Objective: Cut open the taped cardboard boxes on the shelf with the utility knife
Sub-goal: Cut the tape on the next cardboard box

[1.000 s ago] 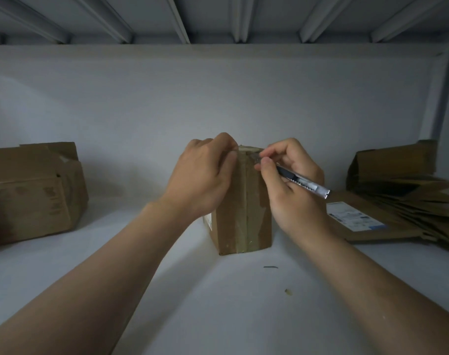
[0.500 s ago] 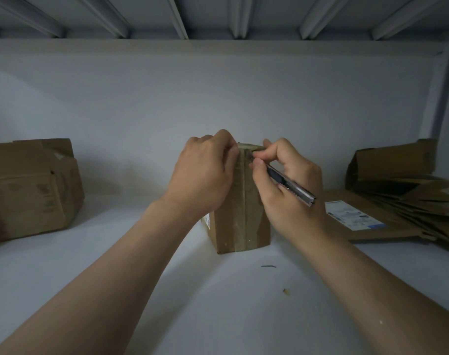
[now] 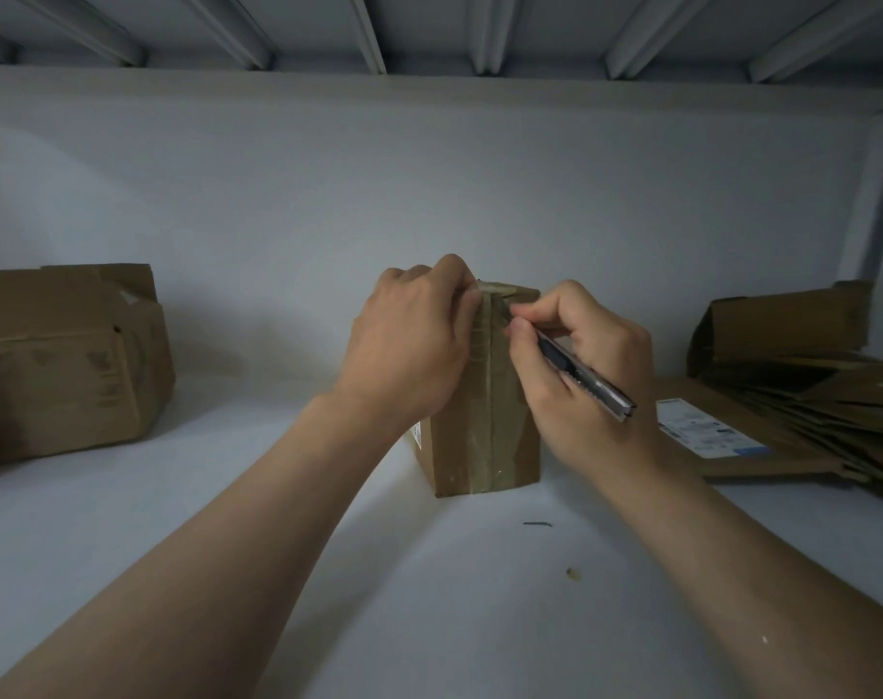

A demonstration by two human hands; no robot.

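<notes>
Small brown cardboard box (image 3: 485, 426) stands upright mid-shelf (image 3: 429, 597), clear tape running down its front seam and over the top, white label on its left side. My left hand (image 3: 409, 345) grips the top-left edge, fingers curled over it. My right hand (image 3: 575, 375) pinches the utility knife (image 3: 585, 378) pen-style, tip at the top tape.

A small brown cardboard box (image 3: 454, 446) stands upright at the middle of the white shelf (image 3: 429, 597). Glossy tape (image 3: 491, 421) runs down its near face and over the top. The slim silver-and-black utility knife (image 3: 583, 378) slants down to the right, its tip at the box's upper right edge.
</notes>
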